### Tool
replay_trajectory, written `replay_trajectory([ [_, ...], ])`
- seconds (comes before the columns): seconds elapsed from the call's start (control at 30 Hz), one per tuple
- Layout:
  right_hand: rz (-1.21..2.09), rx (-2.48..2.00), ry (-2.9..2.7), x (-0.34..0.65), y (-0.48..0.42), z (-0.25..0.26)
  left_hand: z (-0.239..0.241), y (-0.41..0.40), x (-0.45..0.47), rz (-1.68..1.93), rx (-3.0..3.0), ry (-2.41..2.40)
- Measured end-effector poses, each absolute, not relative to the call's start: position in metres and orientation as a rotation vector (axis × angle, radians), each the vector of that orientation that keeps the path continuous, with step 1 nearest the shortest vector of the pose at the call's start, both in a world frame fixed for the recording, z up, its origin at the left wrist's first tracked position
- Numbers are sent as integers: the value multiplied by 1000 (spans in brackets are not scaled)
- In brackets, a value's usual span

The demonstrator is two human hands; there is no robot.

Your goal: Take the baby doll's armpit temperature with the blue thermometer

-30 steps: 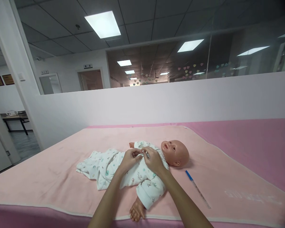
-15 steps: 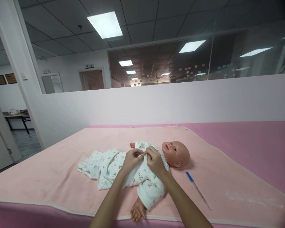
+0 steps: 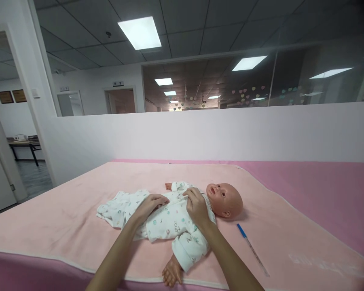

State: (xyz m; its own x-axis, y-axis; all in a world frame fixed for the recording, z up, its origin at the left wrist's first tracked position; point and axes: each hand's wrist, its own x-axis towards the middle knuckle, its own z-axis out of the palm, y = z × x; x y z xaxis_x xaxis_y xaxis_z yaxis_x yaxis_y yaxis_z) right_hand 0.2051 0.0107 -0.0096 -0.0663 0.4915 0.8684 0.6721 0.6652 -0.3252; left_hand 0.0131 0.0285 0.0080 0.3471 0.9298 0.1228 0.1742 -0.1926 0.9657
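Observation:
A baby doll point(image 3: 226, 200) lies on its back, head to the right, dressed in a white top point(image 3: 176, 222) with small green and brown prints. Matching white trousers point(image 3: 118, 208) stretch to the left. My left hand point(image 3: 151, 205) rests on the doll's belly at the lower front of the top, fingers stretched out and slightly bent. At the chest, just below the neck, my right hand point(image 3: 196, 205) is closed with its fingertips at the top's front edge. The cloth between its fingers is mostly hidden.
A thermometer-like clear stick with a blue cap point(image 3: 253, 249) lies right of the doll. Under everything is a pale pink mat point(image 3: 63, 226) on a darker pink surface point(image 3: 321, 186). Behind rises a low white wall point(image 3: 200, 135) with glass above.
My left hand has moved left, away from my right hand, down to the doll's belly, and its fingers have loosened. My right hand stays at the chest. The view has shifted slightly.

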Motion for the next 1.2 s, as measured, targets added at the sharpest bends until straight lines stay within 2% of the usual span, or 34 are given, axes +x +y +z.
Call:
replay_trajectory([
  [0.33,-334,-1039,-1845,203,6,-7,10,25,2,749,1828,872],
  [0.63,-333,-1039,-1906,201,7,-7,7,26,3,802,1852,848],
  [0.9,-301,-1064,-1881,200,9,-10,-4,27,9,1108,1974,1094],
  [1.2,-295,-1081,-1863,200,10,-11,-8,16,16,1354,2585,1148],
])
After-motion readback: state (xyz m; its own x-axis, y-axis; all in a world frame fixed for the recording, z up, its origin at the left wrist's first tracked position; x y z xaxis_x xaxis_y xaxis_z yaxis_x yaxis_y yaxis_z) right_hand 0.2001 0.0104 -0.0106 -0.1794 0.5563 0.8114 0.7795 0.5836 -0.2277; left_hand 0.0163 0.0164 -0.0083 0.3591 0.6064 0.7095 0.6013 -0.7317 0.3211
